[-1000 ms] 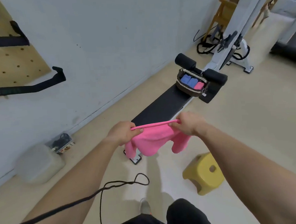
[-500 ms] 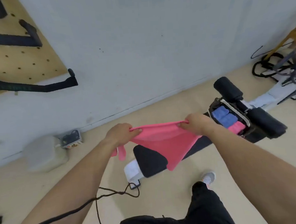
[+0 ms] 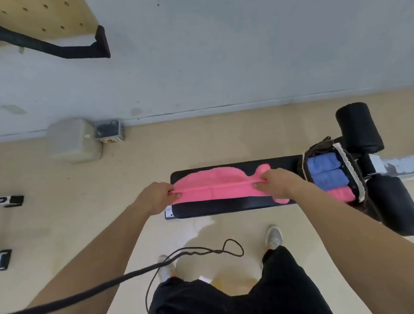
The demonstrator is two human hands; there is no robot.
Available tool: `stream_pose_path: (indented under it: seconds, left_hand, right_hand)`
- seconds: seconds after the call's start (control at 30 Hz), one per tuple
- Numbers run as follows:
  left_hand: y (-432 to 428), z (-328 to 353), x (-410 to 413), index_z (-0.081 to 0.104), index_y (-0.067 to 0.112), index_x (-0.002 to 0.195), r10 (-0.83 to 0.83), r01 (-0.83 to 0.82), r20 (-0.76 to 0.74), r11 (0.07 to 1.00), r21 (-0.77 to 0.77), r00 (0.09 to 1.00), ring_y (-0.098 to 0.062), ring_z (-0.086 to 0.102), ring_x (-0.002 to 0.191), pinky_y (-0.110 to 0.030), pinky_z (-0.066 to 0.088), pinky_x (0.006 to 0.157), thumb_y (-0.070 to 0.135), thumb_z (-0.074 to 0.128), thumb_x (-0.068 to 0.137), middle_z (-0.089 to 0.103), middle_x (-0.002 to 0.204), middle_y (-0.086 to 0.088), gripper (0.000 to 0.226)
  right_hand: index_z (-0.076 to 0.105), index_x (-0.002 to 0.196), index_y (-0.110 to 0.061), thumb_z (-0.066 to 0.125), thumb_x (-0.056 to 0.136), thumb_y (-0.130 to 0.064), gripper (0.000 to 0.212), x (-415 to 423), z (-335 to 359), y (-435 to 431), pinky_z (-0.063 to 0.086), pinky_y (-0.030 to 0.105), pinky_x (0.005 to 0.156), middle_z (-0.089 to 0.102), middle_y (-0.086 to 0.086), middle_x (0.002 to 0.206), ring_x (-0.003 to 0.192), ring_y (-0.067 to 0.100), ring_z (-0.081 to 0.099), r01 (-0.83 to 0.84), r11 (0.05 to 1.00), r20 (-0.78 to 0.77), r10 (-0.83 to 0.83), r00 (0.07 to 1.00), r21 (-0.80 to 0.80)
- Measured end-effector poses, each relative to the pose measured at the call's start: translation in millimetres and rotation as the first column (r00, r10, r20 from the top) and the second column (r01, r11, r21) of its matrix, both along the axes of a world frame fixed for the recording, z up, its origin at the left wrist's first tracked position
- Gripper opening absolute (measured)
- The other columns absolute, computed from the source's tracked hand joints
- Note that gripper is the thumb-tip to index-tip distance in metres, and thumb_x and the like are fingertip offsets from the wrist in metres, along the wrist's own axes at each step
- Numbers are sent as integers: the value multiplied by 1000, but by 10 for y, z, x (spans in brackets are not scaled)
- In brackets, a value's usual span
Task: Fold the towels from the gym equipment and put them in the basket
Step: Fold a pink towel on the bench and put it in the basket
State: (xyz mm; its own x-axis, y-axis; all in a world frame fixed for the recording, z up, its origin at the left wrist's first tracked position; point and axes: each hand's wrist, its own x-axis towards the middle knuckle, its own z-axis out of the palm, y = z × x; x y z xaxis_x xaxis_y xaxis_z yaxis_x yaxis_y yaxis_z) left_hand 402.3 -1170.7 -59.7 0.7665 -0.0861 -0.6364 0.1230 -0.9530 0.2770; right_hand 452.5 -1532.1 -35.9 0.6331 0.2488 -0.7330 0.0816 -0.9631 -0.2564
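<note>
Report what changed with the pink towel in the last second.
The pink towel, held hanging in the air before, has come down onto the bench pad. The left hand and right hand still pinch the same edge. The basket and its contents are unchanged.
</note>
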Motion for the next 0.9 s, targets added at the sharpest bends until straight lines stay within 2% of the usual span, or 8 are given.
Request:
stream_pose_path:
  seconds: [0.13,0.23,0.3,0.4,0.53,0.63,0.8,0.9]
  left_hand:
    - [11,-149,-127,51,19,71,-49,51,-86,998,21,995,-18,52,67,-29,32,56,55,49,97,55,69,2,44]
    - [-48,-283,-61,52,23,71,-41,44,-137,999,22,990,-16,55,67,-31,37,60,62,47,94,59,71,3,46]
    - [-119,-460,23,50,22,69,-50,54,-112,998,31,992,-14,53,67,-32,35,59,66,46,92,55,71,4,50]
    - [-259,-939,207,49,18,71,-14,14,-38,1000,0,999,-17,54,69,-32,34,57,67,48,90,55,70,2,53]
    - [-393,-1909,559,49,20,71,44,-45,45,999,17,998,-16,57,70,-33,40,60,73,40,90,59,70,3,57]
    - [-443,-2660,906,48,19,75,20,-39,178,994,100,984,-23,60,77,-35,41,63,69,31,95,57,72,3,57]
    - [-493,-3544,1403,49,19,86,-103,-8,411,965,260,906,-33,62,85,-34,36,63,65,31,98,63,84,-9,51]
    - [-451,-3754,1585,48,19,86,-165,-15,535,949,315,828,-33,62,82,-34,35,60,64,32,98,64,84,-9,50]
  right_hand:
    - [45,63,-16,45,95,-48,45,-235,-206,-73,39,35,60,55,2,65,62,24,50,118,993,-14,-118,993,-13]
    - [47,62,-17,50,91,-59,51,-237,-327,-174,44,35,63,57,1,66,61,21,53,132,990,-27,-134,991,-49]
    - [52,66,-16,52,90,-61,51,-160,-480,-246,47,34,65,61,1,71,65,20,58,135,987,-2,-136,991,-83]
    - [58,76,-18,50,90,-61,45,65,-913,-312,49,33,65,63,0,80,70,18,60,102,980,82,-89,993,-172]
    - [54,80,-23,48,86,-69,47,550,-1868,-374,48,33,65,61,-3,84,79,20,60,87,970,208,-38,977,-229]
    - [52,86,-21,50,88,-67,46,955,-2633,-367,46,34,67,62,-3,91,87,26,61,113,977,339,-47,940,-178]
    - [55,107,-12,49,92,-63,54,1478,-3604,-344,51,42,77,65,15,108,101,36,63,118,983,510,-28,860,-144]
    - [53,104,-11,48,93,-63,54,1616,-3864,-402,44,40,69,64,16,105,97,37,62,150,985,614,-67,787,-86]
